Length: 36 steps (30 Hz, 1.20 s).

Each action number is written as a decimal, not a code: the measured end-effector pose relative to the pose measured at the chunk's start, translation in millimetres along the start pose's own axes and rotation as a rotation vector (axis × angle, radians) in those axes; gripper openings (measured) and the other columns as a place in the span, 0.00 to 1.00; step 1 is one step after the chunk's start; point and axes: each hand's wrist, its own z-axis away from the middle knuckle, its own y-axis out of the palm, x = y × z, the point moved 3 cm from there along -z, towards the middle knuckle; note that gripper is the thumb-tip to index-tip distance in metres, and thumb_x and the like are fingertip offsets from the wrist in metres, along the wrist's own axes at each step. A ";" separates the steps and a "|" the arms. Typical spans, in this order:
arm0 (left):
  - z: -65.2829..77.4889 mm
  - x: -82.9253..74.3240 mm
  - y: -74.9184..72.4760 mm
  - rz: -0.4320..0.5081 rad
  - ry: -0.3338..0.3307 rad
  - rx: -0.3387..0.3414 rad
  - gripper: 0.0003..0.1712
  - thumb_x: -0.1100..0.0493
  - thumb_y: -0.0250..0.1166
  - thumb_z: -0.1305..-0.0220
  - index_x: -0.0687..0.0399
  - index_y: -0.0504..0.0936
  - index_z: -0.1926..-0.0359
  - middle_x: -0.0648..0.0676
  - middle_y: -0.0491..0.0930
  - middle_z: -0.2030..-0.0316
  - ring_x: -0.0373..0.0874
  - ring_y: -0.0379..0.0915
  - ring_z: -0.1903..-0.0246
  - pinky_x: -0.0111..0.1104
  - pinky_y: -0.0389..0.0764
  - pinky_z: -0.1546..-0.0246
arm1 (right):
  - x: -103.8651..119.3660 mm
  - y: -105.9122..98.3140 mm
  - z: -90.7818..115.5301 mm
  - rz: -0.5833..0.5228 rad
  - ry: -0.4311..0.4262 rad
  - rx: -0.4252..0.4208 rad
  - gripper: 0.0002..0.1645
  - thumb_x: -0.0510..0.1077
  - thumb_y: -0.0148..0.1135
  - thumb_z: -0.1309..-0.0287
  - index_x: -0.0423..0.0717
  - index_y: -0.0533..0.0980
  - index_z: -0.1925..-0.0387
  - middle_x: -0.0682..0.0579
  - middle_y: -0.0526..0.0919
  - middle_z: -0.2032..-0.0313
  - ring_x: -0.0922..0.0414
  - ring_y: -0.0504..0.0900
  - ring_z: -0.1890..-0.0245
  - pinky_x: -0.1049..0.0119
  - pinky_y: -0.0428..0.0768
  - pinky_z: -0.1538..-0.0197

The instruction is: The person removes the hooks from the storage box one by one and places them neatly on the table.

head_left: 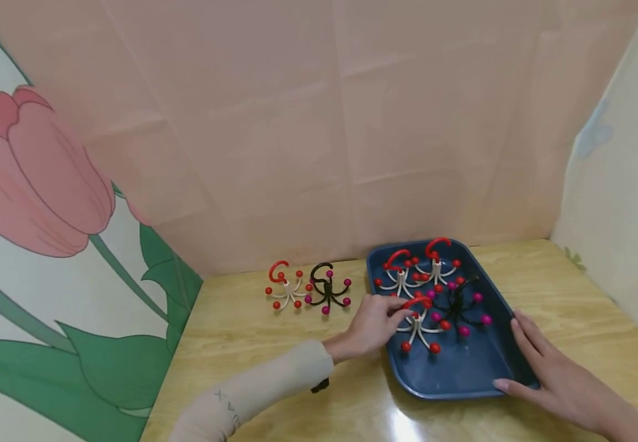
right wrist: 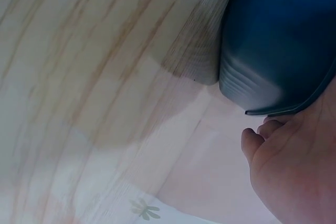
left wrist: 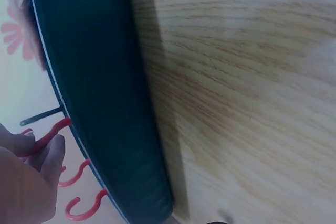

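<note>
My left hand [head_left: 374, 322] pinches the red hook of a white hook hanger [head_left: 418, 325], whose spread prongs end in red balls. This hanger is at the left side of the blue tray [head_left: 451, 377]; whether it touches the floor I cannot tell. The left wrist view shows the red hook [left wrist: 51, 131] between thumb and fingers. Behind it in the tray are two similar white hangers [head_left: 401, 283] and a black hanger [head_left: 457, 306] with magenta balls. My right hand [head_left: 564, 380] rests on the tray's near right corner, fingers along the outer side, thumb on the near rim.
Left of the tray, a white hanger [head_left: 288, 290] with a red hook and a black hanger [head_left: 328, 292] with magenta balls lie side by side on the wooden table [head_left: 241, 344]. A beige sheet [head_left: 296, 153] hangs behind; a tulip-patterned panel [head_left: 48, 178] borders the left.
</note>
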 end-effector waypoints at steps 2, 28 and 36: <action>-0.2 1.0 0.1 0.025 -0.011 -0.005 0.12 0.55 0.66 0.25 0.48 0.91 0.48 0.42 0.86 0.71 0.25 0.64 0.85 0.19 0.68 0.85 | -0.3 0.3 0.0 -0.002 0.005 0.007 0.72 0.69 0.68 0.36 0.44 0.33 0.15 0.49 0.24 0.15 0.47 0.27 0.15 0.94 0.19 0.47; 0.9 -5.4 -38.2 0.294 -0.087 -0.124 0.15 0.55 0.75 0.34 0.57 0.92 0.50 0.54 0.93 0.60 0.30 0.87 0.68 0.20 0.77 0.73 | -2.7 3.4 1.3 -0.036 0.030 0.027 0.71 0.70 0.67 0.36 0.49 0.31 0.15 0.51 0.23 0.15 0.47 0.26 0.14 0.93 0.20 0.49; 7.5 -7.7 -57.1 0.451 -0.135 -0.114 0.16 0.57 0.75 0.34 0.58 0.91 0.48 0.56 0.93 0.57 0.40 0.91 0.62 0.30 0.89 0.61 | -14.1 11.0 -3.4 -0.023 -0.025 -0.047 0.72 0.67 0.71 0.38 0.49 0.32 0.15 0.52 0.24 0.15 0.60 0.20 0.17 0.93 0.19 0.42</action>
